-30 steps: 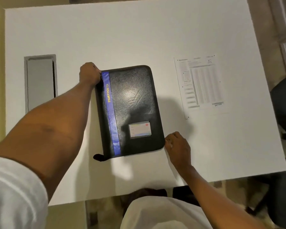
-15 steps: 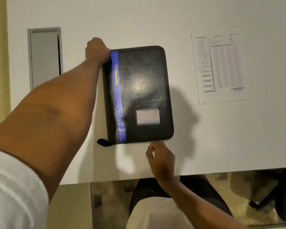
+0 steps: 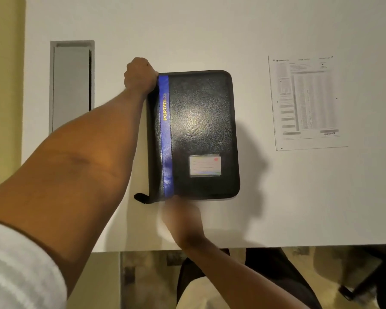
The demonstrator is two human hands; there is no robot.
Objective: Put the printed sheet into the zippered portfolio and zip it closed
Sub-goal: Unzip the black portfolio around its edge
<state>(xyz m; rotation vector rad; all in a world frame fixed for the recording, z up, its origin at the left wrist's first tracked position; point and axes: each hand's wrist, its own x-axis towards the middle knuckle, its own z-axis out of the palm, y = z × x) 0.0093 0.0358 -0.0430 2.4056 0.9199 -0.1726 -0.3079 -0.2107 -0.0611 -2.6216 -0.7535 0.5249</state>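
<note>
1. I see the zippered portfolio (image 3: 198, 134) lying flat and closed on the white table (image 3: 210, 30), black cover up, with a blue stripe (image 3: 166, 139) down its left side bearing gold "PORTFOLIO" lettering and a clear card pocket (image 3: 205, 165) near its lower edge.
2. A short black zipper tab (image 3: 141, 198) sticks out from the portfolio's near left corner, lying on the table.
3. My left hand (image 3: 140, 75) is closed over the portfolio's far left corner, fingers curled around the edge, gripping it.
4. My right hand (image 3: 183, 219) sits at the near edge of the portfolio, just below the blue stripe; it is motion-blurred, so I cannot tell whether its fingers are apart or pinched on anything.
5. The printed sheet (image 3: 306, 102) lies flat on the table well to the right of the portfolio, apart from both hands, covered in fine tables of text too small to read.
6. A grey rectangular cable hatch (image 3: 71, 85) is set into the table to the left of my left forearm.
</note>
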